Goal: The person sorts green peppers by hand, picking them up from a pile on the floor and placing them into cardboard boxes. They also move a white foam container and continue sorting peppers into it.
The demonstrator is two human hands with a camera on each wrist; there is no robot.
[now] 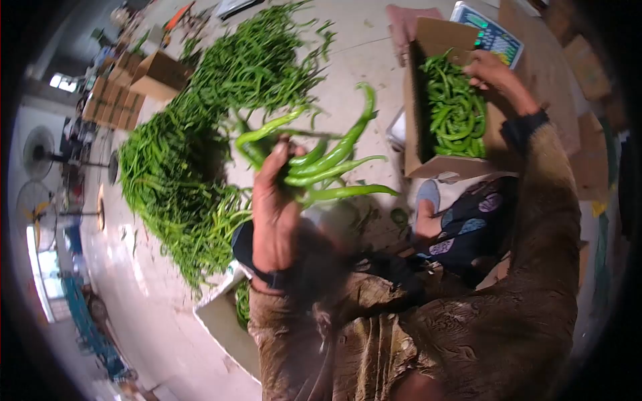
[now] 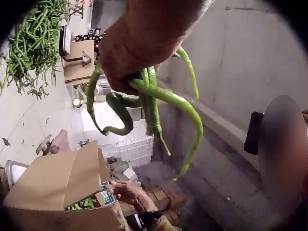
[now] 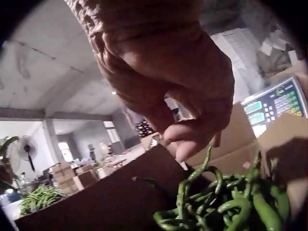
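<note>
My left hand [image 1: 275, 210] grips a bunch of long green chili peppers [image 1: 334, 162], held up in front of the body. In the left wrist view the curved peppers [image 2: 166, 95] hang out below the fist. Over at the right, my right hand [image 1: 493, 72] is above an open cardboard box [image 1: 416, 100]. Green chili peppers [image 1: 456, 113] lie inside it, many of them curled. The right wrist view shows the right fingers [image 3: 185, 139] loosely bent just over these peppers, with nothing between them.
A large heap of green peppers [image 1: 177, 174] spreads over the floor on the left. Beside the box stands a digital scale [image 1: 491, 33] with a keypad. A white container [image 1: 224, 321] with peppers is near the left elbow. Stacked cartons [image 1: 114, 100] and fans [image 1: 39, 152] stand farther off.
</note>
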